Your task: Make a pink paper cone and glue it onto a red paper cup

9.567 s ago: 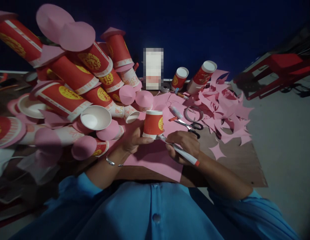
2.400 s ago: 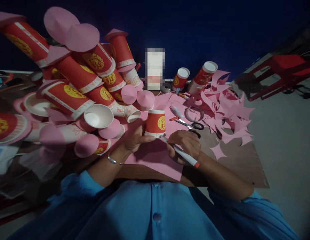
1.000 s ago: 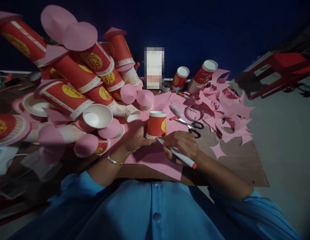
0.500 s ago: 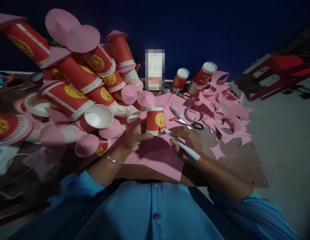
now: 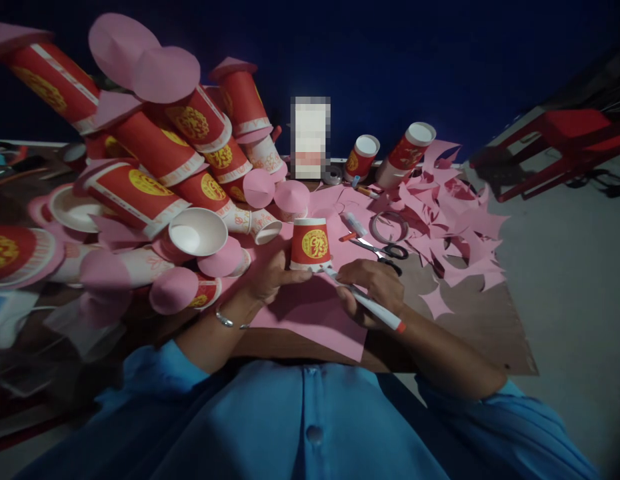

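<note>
The cup [image 5: 311,245] has turned, its emblem [image 5: 315,245] facing you. Your left hand [image 5: 270,277] grips it; your right hand [image 5: 375,280] holds the pen [image 5: 374,308]. Scissors [image 5: 394,251] lie just beyond; piled cups [image 5: 133,193] crowd your left.

1 head-worn camera looks forward and down over the table [image 5: 490,337].

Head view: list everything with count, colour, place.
Held cup: one, red and white, centre
Marker: one, white and red, centre
Other cups: many, red or white, mostly left
Cones: several, pink, left
Flat paper: count unclear, pink, centre
Scraps: many, pink, right
Scissors: one, black handles, right
Roll: one, greyish, right
Small items: several, mixed, back
Panel: one, whitish, back
Stool: one, red, right
Table: one, brown, underneath
Bracelet: one, silver, left wrist
Shirt: one, blue, bottom
Left hand: one, bare, holding cup
Right hand: one, bare, holding marker
</note>
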